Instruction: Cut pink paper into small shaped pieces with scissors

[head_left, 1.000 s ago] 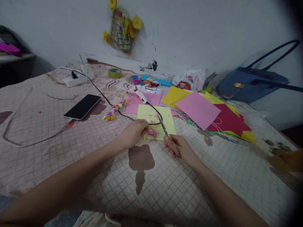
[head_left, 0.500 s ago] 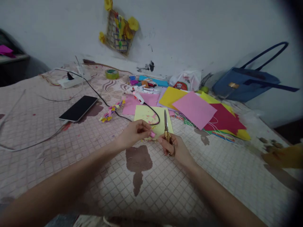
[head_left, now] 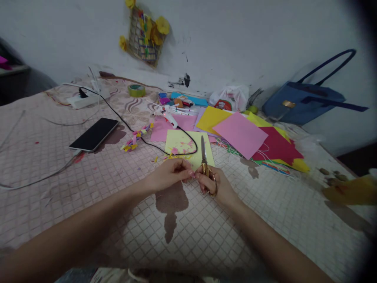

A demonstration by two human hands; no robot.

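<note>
Between the fingertips of my left hand [head_left: 175, 173] is a small pink paper piece [head_left: 192, 174], mostly covered by the fingers. My right hand [head_left: 215, 182] is wrapped round gold-handled scissors [head_left: 204, 157], their blades pointing away from me. Its fingertips meet the pink piece beside my left fingertips. Just beyond both hands lies a pale yellow sheet [head_left: 188, 137] scattered with pink and yellow scraps. A white glue gun [head_left: 169, 116] rests behind it, its black cord crossing the sheet. Left of the sheet is a strip of colored paper bits [head_left: 137, 137].
A phone [head_left: 94, 134] on a cable and a power strip [head_left: 84, 100] lie left. Green tape [head_left: 136, 90] is at the back. Colored sheets [head_left: 240, 133], white strings and a blue bag [head_left: 304, 102] are on the right. A yellow object [head_left: 352, 191] stands at the right edge.
My left hand has moved right and slightly nearer to me, bringing the pink piece to my right fingertips. The whole view has shifted slightly.
</note>
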